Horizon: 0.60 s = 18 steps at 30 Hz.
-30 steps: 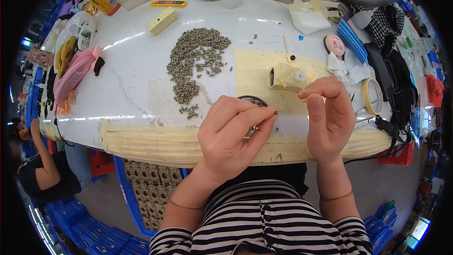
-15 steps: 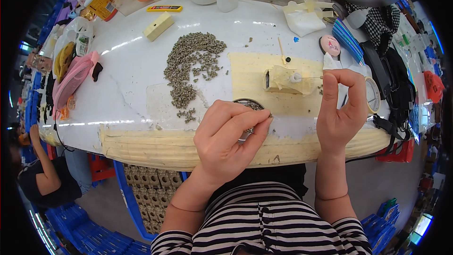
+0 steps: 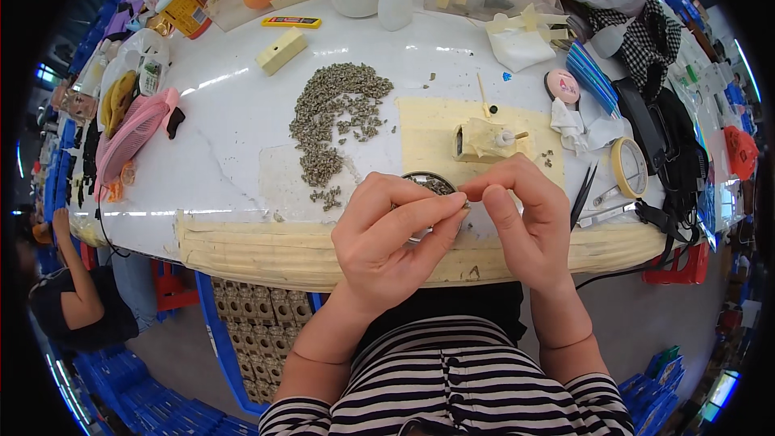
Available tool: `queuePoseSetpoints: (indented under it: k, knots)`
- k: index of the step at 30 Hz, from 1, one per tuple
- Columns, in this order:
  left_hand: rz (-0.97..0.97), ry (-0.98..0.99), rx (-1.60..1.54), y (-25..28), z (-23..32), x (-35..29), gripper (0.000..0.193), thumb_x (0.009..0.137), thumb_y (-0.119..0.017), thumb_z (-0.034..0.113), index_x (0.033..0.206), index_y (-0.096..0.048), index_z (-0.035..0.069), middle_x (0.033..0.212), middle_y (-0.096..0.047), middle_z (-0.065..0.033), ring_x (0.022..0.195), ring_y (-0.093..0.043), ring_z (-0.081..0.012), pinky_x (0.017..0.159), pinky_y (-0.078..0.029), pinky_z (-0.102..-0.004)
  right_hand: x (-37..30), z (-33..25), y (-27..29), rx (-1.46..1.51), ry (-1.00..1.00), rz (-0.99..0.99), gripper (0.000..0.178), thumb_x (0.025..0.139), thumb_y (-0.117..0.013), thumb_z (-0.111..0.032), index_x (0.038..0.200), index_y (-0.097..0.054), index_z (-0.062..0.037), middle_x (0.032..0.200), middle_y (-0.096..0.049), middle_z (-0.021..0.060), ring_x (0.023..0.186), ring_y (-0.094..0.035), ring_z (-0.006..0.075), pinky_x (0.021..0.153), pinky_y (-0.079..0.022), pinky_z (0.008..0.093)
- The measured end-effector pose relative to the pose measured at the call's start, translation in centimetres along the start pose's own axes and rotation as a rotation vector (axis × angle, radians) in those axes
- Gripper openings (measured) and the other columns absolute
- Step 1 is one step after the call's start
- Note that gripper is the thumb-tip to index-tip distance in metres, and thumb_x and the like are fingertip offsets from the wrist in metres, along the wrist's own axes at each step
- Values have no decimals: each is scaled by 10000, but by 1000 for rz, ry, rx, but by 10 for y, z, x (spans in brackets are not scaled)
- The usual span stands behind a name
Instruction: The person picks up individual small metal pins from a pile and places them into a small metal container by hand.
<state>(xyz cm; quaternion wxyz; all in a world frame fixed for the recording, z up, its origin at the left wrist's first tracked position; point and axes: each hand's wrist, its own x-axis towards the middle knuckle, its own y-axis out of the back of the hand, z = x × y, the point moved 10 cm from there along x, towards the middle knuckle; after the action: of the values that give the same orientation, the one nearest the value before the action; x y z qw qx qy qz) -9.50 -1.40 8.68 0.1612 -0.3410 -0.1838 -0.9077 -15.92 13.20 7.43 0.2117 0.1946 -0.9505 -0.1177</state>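
Small metal parts (image 3: 335,105) lie heaped on the white counter (image 3: 214,137) as the left hand (image 3: 394,234) pinches one beside a round dish (image 3: 428,173); the right hand (image 3: 529,230), thumb and forefinger parted, meets its fingertips.

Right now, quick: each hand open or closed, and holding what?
Left hand: closed, fingers pinched, apparently on a tiny metal part.
Right hand: open, thumb and forefinger parted; I can't see anything held.

White worktable (image 3: 218,137)

Padded cream-coloured front edge (image 3: 242,246). Borne on top: heap of small grey metallic pieces (image 3: 323,105); round dish (image 3: 418,174) of similar pieces; pale block (image 3: 282,51); yellow sheet (image 3: 420,137) beneath tape-wrapped box (image 3: 479,145); black tweezers (image 3: 583,194); tape roll (image 3: 617,163); white squeeze bottle (image 3: 395,4).
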Motion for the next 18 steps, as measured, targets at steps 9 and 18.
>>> queuePoseSetpoints:
  k: [9,18]
  knots:
    - [-20,-19,47,-5,2,-1,251,696,-809,-95,916,-757,14,851,-679,-67,719,-589,-159,618,-452,-255,-5,12,-1,137,-40,34,35,883,-713,-36,879,-697,-6,836,-667,59,758,-579,164,714,-451,285]
    - [7,18,72,-2,-2,0,214,711,-803,-75,903,-748,2,836,-680,-68,730,-603,-168,629,-454,-263,-15,-36,4,-310,384,173,234,755,-800,-33,986,-771,-53,822,-674,53,737,-590,214,643,-457,309]
